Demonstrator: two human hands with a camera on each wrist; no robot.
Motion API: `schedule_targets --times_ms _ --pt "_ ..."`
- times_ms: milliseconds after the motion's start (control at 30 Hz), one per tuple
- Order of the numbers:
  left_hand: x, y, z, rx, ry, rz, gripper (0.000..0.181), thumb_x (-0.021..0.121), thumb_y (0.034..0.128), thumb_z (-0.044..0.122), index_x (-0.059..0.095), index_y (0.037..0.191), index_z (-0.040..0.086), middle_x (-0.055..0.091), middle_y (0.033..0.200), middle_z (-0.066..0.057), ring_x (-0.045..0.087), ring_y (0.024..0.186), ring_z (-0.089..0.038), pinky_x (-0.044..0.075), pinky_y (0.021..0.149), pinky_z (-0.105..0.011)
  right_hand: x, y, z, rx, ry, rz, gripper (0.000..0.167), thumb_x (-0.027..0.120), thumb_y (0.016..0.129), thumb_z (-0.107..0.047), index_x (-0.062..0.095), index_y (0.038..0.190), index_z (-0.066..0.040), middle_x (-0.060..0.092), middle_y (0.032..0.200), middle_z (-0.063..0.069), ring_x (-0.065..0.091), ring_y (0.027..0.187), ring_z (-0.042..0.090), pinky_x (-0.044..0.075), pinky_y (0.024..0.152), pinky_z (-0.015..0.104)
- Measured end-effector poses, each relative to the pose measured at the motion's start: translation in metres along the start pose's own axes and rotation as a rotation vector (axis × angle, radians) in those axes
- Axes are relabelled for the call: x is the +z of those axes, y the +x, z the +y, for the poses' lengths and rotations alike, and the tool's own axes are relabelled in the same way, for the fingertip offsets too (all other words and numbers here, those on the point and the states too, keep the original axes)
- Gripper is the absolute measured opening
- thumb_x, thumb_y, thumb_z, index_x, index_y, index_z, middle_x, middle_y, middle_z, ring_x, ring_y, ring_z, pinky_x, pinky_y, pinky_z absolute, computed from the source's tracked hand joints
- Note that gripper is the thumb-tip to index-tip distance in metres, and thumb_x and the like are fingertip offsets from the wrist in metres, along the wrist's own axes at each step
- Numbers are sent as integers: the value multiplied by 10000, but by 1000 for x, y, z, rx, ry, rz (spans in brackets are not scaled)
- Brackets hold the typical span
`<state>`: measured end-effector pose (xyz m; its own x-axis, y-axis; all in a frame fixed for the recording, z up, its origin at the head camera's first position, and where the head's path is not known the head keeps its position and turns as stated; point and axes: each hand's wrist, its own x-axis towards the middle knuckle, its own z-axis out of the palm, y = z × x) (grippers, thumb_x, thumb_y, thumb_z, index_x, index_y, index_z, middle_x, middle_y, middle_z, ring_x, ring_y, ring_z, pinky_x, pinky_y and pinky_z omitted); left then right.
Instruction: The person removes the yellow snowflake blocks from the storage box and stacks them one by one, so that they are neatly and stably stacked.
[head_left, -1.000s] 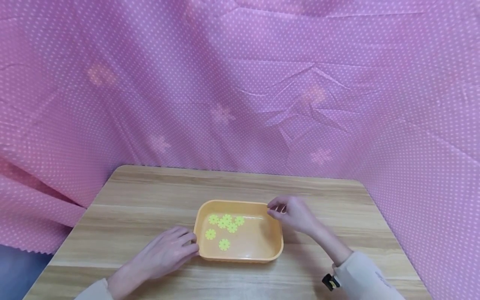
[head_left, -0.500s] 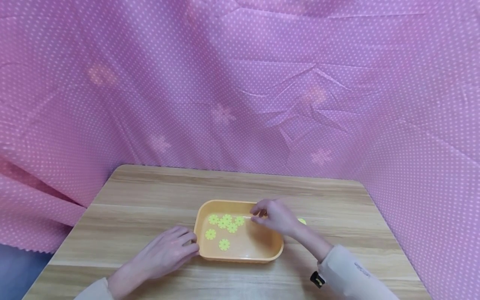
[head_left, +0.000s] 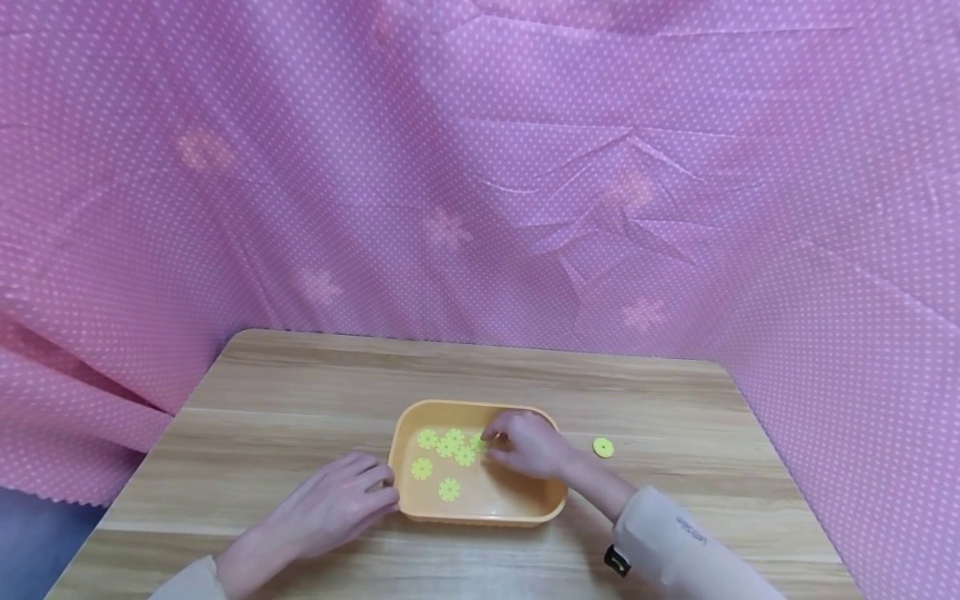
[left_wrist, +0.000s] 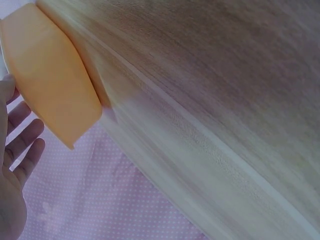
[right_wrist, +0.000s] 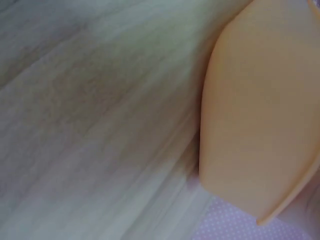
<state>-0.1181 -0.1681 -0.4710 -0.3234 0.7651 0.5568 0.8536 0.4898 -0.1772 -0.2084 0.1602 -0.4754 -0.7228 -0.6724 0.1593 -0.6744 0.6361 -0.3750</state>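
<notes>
An orange plastic tray (head_left: 517, 504) rests on the wooden table, with several yellow-green notched plastic discs (head_left: 449, 490) lying mostly in its left half. My left hand (head_left: 333, 504) touches the tray's left rim. In the left wrist view, one fingertip is against the tray wall (left_wrist: 55, 75), and the other fingers (left_wrist: 27, 137) are loosely spread beside it. My right hand (head_left: 528, 443) reaches into the tray from the right. Its thumb and forefinger are apart beside the rightmost disc (head_left: 477, 444), partly covering it. In the right wrist view, the outer tray wall hides most of this hand.
A single yellow-green disc (head_left: 603, 447) lies on the table (head_left: 315, 392) to the right of the tray, beyond my right forearm. Pink dotted cloth (head_left: 480, 208) hangs behind the table and at both sides.
My right hand has moved left from the tray's right rim down to the discs inside. The lone disc on the table at right has come into sight. My left hand stays at the rim.
</notes>
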Motion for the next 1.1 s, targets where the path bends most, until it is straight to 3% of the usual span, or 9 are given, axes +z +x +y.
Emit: schedule_targets --times_ms 333,533,700,900,1100 --pt "2 0 0 5 14 3 122 655 983 312 719 921 229 703 960 89 667 942 -142 587 862 -331 3 8 -6 13 -48 -64 293 791 928 -261 779 1181 -115 760 1112 21 678 870 154 544 756 219" --pt "2 0 1 -3 15 -8 85 698 946 311 721 924 231 704 961 90 669 946 -142 589 867 -331 3 9 -7 16 -91 -81 284 802 923 -273 783 1177 -149 760 1154 4 693 908 137 552 755 205" --pt "1 0 1 -10 20 -18 87 695 953 316 726 931 238 706 966 93 673 953 -141 593 860 -331 5 4 -7 0 -122 -92 256 801 923 -286 790 1157 -182 746 1121 -19 693 986 133 579 810 232" --pt "1 1 1 -15 21 -19 85 703 944 319 725 928 239 705 963 96 676 953 -140 595 848 -331 6 0 -7 -8 -110 -97 268 810 913 -289 790 1155 -175 727 1083 -14 671 969 130 577 816 238" --pt "1 1 1 -14 22 -12 108 672 964 323 714 914 237 702 960 98 678 950 -138 596 854 -330 5 2 -9 36 -140 -75 302 844 887 -315 796 1138 -153 740 1096 12 654 898 110 543 732 228"
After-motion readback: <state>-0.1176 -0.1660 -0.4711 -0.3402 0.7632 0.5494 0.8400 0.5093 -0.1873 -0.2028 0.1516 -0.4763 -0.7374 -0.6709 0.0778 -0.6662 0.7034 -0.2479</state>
